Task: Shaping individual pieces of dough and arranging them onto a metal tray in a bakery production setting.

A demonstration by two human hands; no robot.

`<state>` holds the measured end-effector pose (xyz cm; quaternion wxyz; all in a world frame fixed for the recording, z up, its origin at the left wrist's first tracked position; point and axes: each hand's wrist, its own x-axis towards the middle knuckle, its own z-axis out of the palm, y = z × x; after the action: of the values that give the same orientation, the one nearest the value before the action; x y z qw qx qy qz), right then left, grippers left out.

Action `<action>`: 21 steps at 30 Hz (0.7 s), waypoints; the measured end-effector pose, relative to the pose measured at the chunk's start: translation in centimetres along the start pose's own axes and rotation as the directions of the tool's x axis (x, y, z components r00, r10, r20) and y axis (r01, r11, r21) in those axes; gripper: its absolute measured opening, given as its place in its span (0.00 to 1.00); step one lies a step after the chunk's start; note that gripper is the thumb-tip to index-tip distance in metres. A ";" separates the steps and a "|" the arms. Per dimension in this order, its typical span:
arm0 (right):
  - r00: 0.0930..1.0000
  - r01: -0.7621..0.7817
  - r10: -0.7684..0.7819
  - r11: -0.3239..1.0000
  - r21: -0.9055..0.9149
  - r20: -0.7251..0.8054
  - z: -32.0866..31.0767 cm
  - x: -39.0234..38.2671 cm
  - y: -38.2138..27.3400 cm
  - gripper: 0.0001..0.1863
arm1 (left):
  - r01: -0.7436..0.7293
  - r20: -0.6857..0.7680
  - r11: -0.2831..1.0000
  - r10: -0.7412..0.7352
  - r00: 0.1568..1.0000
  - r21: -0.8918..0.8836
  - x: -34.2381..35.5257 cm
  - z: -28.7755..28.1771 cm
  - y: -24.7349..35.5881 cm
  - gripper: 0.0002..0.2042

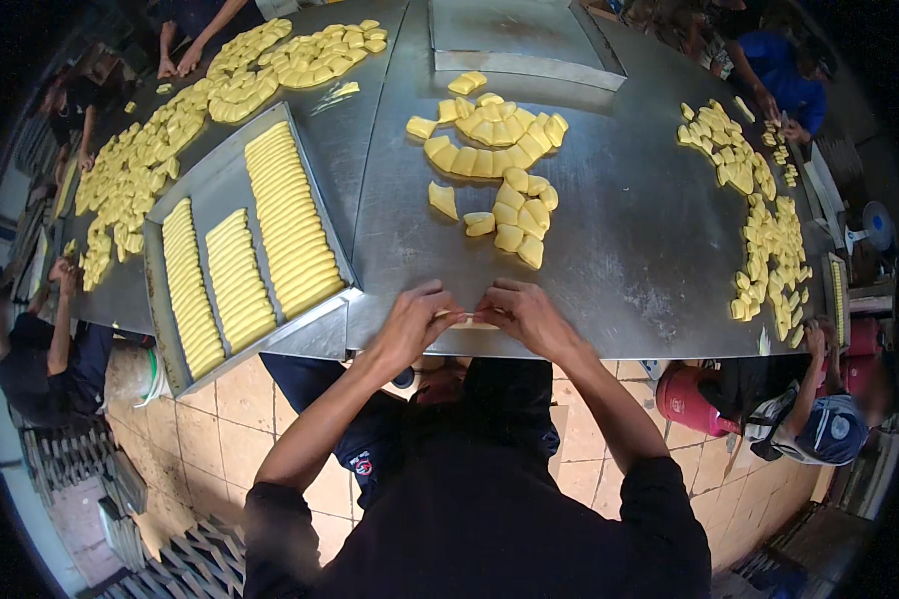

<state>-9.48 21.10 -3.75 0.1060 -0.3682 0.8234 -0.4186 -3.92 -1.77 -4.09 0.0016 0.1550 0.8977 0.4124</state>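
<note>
At the near edge of the metal table, my left hand (417,321) and my right hand (526,317) face each other with curled fingers. A thin pale strip (471,317), which looks like dough, runs between their fingertips, mostly hidden by them. Beyond my hands lies a loose pile of cut yellow dough pieces (509,205), with one piece (443,200) apart to its left. Left of my left hand, a metal tray (345,265) sits tilted over the table edge. It holds three rows of slim yellow dough rolls (292,225).
Larger heaps of dough pieces lie at the far left (160,140) and along the right side (759,210). An upturned-looking metal tray (514,35) stands at the back. Co-workers' hands work around the table. A red gas cylinder (691,399) stands at the lower right.
</note>
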 end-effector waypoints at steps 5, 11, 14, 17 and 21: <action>0.999 0.028 -0.030 0.999 -0.041 -0.036 -0.8 -0.8 1.2 0.10 | -0.037 -0.174 0.978 0.001 0.985 -0.204 0.3 0.1 -0.1 0.08; 0.998 -0.068 0.068 0.985 -0.160 -0.001 -0.4 0.3 0.3 0.15 | 0.058 0.004 0.998 -0.058 0.998 -0.034 1.5 -0.1 -0.7 0.14; 0.993 -0.081 0.047 0.942 -0.325 -0.110 -1.2 0.5 -0.1 0.19 | -0.010 -0.128 0.980 0.036 0.991 0.198 1.9 -0.4 -0.5 0.20; 0.990 -0.136 0.103 0.900 -0.414 -0.101 -1.8 0.1 0.1 0.20 | 0.008 -0.139 0.961 0.032 0.990 0.277 1.2 -0.4 -1.7 0.23; 0.982 -0.143 0.120 0.978 -0.154 -0.146 -1.1 -2.6 2.4 0.15 | 0.015 -0.173 0.994 -0.033 0.984 -0.105 -0.1 0.4 -1.3 0.22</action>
<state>-9.36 24.46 -5.25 0.0465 -0.2907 0.8829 -0.3658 -4.12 -2.34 -5.33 -0.0639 0.1075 0.8737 0.4701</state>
